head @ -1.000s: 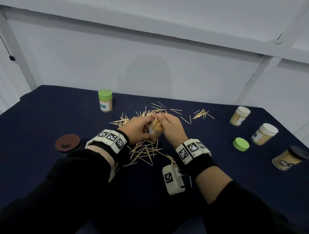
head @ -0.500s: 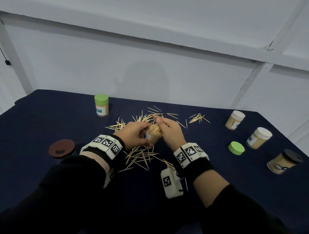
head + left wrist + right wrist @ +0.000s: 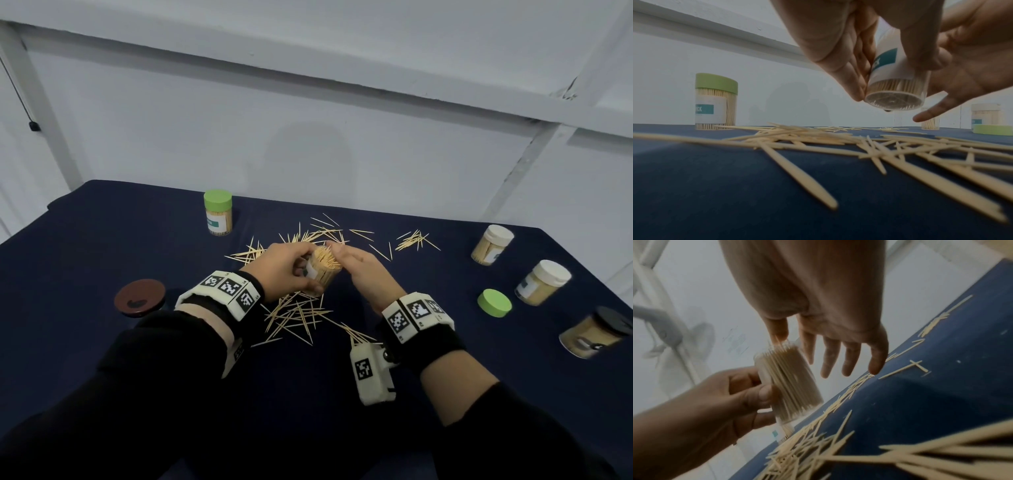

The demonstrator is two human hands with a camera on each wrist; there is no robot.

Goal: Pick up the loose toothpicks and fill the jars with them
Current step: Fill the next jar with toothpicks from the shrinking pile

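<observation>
My left hand (image 3: pixel 286 270) grips a clear open jar (image 3: pixel 323 270) packed with toothpicks, held tilted just above the dark blue table (image 3: pixel 102 246). The left wrist view shows the jar (image 3: pixel 896 81) from below, with fingers (image 3: pixel 840 61) curled round it. My right hand (image 3: pixel 356 267) is beside the jar's mouth with its fingers (image 3: pixel 830 356) straight and spread, holding nothing; the jar (image 3: pixel 789 382) stands just left of them. Loose toothpicks (image 3: pixel 298 315) lie scattered under and beyond both hands, with a small bunch (image 3: pixel 414 240) farther right.
A green-lidded full jar (image 3: pixel 218 212) stands at the back left. A brown lid (image 3: pixel 139 297) lies left. At the right are a loose green lid (image 3: pixel 494 303), two white-lidded jars (image 3: pixel 492 244) (image 3: pixel 543 282) and a black-lidded jar (image 3: pixel 596 332).
The right hand's fingers, earlier pinched at the jar's mouth with toothpicks, have straightened and drawn slightly away. The toothpicks now sit level in the jar. The left hand kept its hold.
</observation>
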